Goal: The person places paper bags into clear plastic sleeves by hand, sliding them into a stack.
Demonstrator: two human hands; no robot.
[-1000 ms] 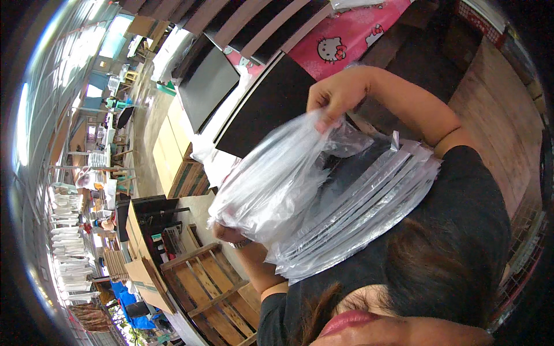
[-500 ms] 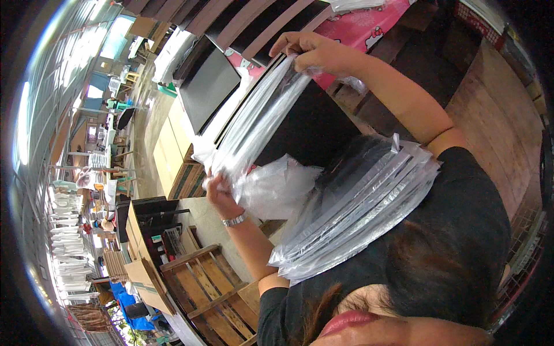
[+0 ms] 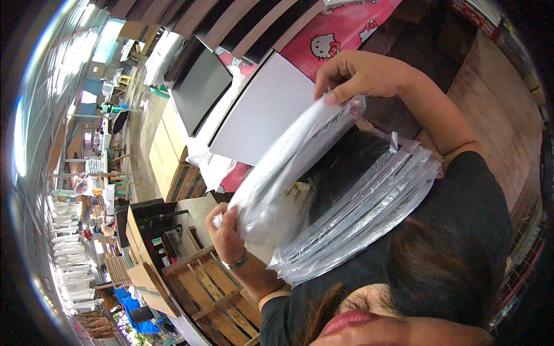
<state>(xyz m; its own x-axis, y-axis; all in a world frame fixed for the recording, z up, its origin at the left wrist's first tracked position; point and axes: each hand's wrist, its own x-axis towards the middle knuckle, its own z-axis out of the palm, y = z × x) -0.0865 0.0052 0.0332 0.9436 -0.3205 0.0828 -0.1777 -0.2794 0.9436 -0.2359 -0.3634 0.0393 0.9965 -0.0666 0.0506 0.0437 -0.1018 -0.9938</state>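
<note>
A clear plastic bag is stretched between my two hands, its bunched edge running from one to the other. My left hand, with a metal watch at the wrist, is closed on its lower left end. My right hand pinches the upper right end between thumb and fingers. Just beyond the bag lies a flat board with a pale, whitish face and a dark edge. A layered bunch of clear plastic bags hangs against my chest, fanned out between my arms.
A dark panel lies left of the pale board. Several dark boards stand in a row at the far side, beside a pink patterned cloth. Cardboard boxes and a wooden pallet are at the left.
Both hands have drawn the plastic bag back toward my body, away from the board. A pale face now shows where a dark surface and the bag were.
</note>
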